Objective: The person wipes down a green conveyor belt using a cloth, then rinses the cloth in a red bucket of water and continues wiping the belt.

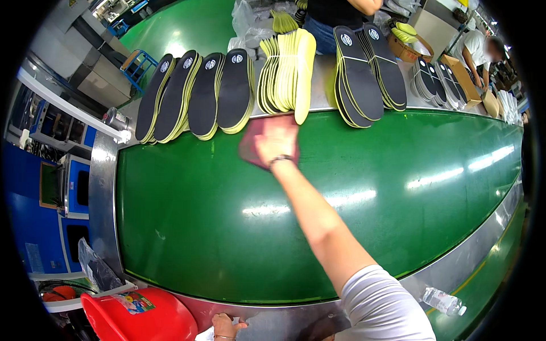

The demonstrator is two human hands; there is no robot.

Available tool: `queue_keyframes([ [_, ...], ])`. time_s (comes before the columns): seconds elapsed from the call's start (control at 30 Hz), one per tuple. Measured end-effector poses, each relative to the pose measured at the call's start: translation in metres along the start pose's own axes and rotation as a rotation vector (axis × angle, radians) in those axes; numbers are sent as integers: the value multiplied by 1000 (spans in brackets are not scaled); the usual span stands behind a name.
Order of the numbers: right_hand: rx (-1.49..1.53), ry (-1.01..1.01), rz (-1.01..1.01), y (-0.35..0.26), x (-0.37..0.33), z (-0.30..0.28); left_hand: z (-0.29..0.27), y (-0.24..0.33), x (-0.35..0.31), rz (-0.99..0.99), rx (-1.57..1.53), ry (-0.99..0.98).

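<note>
At the far edge of the green counter, the blurred right hand lies on a dark red cloth, its grip flat with the thumb apart; banded yellow insoles stand on the counter's far rim. By the counter's near edge are a red basin and the left hand, whose grip I cannot tell.

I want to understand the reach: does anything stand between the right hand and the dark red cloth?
Nothing visible does: the right hand lies on the dark red cloth. Just beyond, at the far edge of the green belt, is the yellow insole bundle.
</note>
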State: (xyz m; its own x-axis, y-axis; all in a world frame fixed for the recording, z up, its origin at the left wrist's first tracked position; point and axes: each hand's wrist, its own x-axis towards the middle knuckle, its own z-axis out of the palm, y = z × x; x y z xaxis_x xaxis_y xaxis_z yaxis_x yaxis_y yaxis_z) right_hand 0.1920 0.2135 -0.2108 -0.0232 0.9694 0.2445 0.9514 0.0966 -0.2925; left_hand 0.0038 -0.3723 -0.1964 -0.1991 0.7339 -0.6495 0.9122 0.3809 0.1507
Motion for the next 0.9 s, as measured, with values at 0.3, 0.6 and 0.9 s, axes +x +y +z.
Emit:
queue_keyframes([
  [0.3,256,-373,-1065,39,-160,-53,-28,29,-1,-98,15,-24],
  [0.6,-402,-187,916,369,-289,-174,-28,41,20,-24,55,12],
  [0.9,23,-653,-698,-13,-321,-116,-34,40,16,-49,84,-10],
])
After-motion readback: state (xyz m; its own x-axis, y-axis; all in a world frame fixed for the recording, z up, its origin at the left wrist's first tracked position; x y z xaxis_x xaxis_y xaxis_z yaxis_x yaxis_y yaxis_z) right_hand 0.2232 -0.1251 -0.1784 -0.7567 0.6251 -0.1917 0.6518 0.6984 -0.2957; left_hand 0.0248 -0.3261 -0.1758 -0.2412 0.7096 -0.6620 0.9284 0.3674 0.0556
